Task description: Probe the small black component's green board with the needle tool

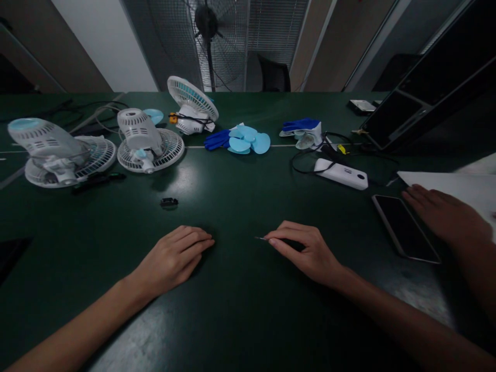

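Green table (pixel 232 320) lies under both hands. The right hand (pixel 312 256) has a tiny thin stick (pixel 260 238) pinched between thumb and finger. So the stick is in hand, but not joined to anything; the small black piece (pixel 169 202) lies loose. The stick looks pale and straight, its tip blurry. The left hand (pixel 174 258) rests, fingers pressed together; I cannot tell what is under it.

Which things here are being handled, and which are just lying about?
At the hands:
thin piece, held by the right hand
small black piece, nearest the left hand

Lying about:
white fans
light-blue blades
gloves
white oblong device
phone
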{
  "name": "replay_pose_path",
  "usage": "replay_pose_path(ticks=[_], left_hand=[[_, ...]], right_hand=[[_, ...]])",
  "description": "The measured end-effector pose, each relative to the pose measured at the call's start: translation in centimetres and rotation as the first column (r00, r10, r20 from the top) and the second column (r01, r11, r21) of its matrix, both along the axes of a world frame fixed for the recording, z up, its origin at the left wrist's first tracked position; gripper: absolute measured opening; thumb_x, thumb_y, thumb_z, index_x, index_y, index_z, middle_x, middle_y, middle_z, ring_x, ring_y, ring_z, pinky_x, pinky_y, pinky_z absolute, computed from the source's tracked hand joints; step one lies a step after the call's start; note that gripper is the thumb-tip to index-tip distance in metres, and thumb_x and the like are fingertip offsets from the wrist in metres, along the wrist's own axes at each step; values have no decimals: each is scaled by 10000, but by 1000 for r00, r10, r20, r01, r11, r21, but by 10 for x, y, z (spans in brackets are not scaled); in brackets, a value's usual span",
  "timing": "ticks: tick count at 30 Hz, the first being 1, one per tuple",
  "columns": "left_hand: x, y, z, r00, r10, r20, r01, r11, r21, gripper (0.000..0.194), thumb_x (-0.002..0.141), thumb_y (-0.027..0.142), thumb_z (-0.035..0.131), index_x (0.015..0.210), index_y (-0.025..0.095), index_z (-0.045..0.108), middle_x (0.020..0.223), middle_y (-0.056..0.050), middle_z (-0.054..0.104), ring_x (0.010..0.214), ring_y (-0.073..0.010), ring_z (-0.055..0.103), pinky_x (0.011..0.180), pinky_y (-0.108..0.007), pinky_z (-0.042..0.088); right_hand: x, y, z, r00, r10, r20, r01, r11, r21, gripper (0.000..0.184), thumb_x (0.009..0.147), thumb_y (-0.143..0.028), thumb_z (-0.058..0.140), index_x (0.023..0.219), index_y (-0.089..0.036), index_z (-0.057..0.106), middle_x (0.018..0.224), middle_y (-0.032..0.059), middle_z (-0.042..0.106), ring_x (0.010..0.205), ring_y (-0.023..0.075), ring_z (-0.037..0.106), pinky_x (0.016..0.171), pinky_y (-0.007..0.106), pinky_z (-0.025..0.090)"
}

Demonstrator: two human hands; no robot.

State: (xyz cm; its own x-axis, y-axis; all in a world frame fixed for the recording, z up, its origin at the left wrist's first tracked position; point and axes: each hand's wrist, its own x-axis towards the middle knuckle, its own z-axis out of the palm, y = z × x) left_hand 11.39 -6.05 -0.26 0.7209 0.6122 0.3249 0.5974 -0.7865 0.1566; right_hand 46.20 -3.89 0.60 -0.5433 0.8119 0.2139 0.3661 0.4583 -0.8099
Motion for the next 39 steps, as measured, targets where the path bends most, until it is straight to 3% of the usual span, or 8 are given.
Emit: replay_pose_path(ticks=[10,16,18,21,24,27,33,39], left_hand=[[-6,4,-7,994,112,-6,-112,988,-102,410,1008,129,497,1405,206,565,1236,-99,661,1106,-211,621,946,-379,532],[-20,11,-8,972,232,37,-234,971,41,388,1000,127,517,1376,201,578,1231,-100,633,1071,-191,626,907,-332,536],[-30,17,-4,944,310,111,-323,939,121,346,994,121,528,1318,203,620,1209,-87,629,1035,-164,637,872,-284,537],[-48,28,2,845,450,291,-508,845,169,234,986,150,562,1170,200,697,1143,-58,641,974,-143,645,856,-270,530],[-63,38,7,690,572,443,-656,753,49,179,987,251,588,1078,187,728,1103,-37,661,942,-149,658,873,-293,540],[-71,43,9,572,668,476,-711,693,-119,243,974,343,607,1109,178,722,1135,-34,673,967,-167,666,901,-312,552],[-72,46,8,495,757,426,-704,637,-314,407,946,393,632,1273,154,669,1179,-76,698,1015,-207,684,997,-371,536],[-72,45,9,458,795,398,-686,601,-410,404,947,430,618,1229,149,691,1018,-60,744,927,-209,714,944,-364,552]], right_hand=[[0,0,-1,1000,-8,9,8,1000,3,186,1016,-249,614,1134,-222,756,979,36,710,832,148,668,692,275,532],[1,-1,0,1000,-3,16,4,1000,-13,190,1018,-259,609,1136,-221,754,982,38,710,834,151,670,692,278,541],[1,-1,0,1000,-1,18,1,1000,-15,193,1020,-260,605,1142,-225,752,984,39,710,833,151,670,689,275,544],[1,-1,1,1000,0,24,0,1000,-13,198,1021,-269,605,1145,-224,752,992,48,714,842,158,674,694,277,551],[1,0,1,1000,0,27,1,1000,-16,201,1021,-278,603,1140,-218,753,992,55,719,847,163,677,696,280,555],[0,0,2,1000,3,17,-3,1000,-20,204,1022,-277,598,1139,-214,753,991,53,722,846,164,679,696,282,558],[1,-1,1,1000,4,24,-4,1000,-26,207,1024,-289,597,1141,-219,753,989,52,718,841,166,676,692,289,561],[1,0,1,1000,3,18,-2,1000,-11,190,1016,-252,613,1133,-208,756,981,49,715,840,157,675,700,283,545]])
